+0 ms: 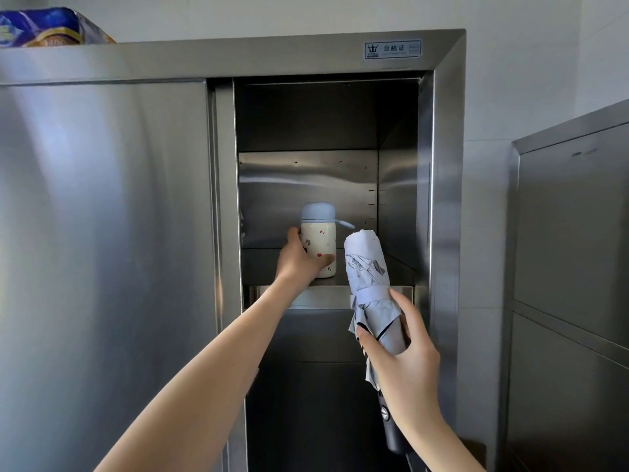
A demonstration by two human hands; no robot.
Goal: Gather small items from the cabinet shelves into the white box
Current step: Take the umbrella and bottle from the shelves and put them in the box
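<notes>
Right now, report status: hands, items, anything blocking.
Left hand grips bottle, upright on shelf. Right hand holds folded umbrella, top near bottle, apart. White box not in view.

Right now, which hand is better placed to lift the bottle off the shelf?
Left. The left hand grips the bottle standing on the shelf, while the right hand is occupied holding the folded umbrella.
</notes>
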